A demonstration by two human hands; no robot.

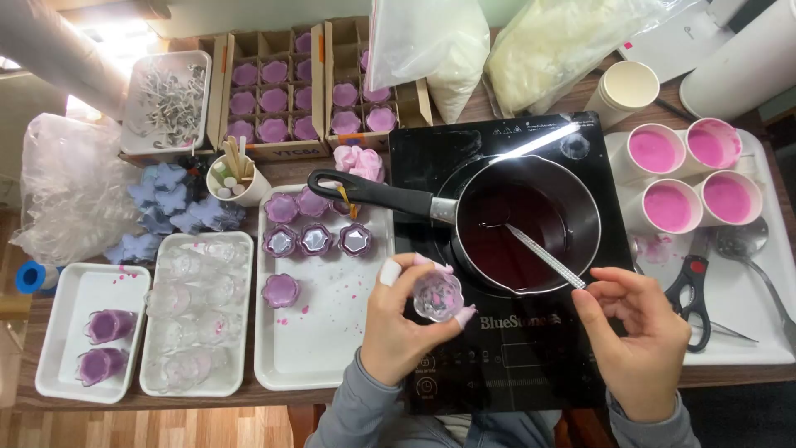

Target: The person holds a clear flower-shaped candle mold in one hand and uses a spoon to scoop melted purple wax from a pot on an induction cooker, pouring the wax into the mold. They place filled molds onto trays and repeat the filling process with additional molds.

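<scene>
My left hand [404, 319] holds a small clear flower-shaped glass cup [437, 296] above the front of a black induction hob [506, 340]. My right hand [634, 328] pinches the end of a thin metal stirring rod [543, 255]; its far end lies in dark purple liquid inside a black saucepan [522, 224] on the hob. The pan's long handle [373, 193] points left over a white tray [319, 348].
The middle tray carries several purple-filled glass cups [319, 239]. Left trays hold empty clear cups [195, 311] and two purple candles [106, 344]. Cardboard boxes [274, 91] of purple candles sit behind. At right, pink-filled paper cups [688, 178], scissors [692, 299] and a spoon [746, 249].
</scene>
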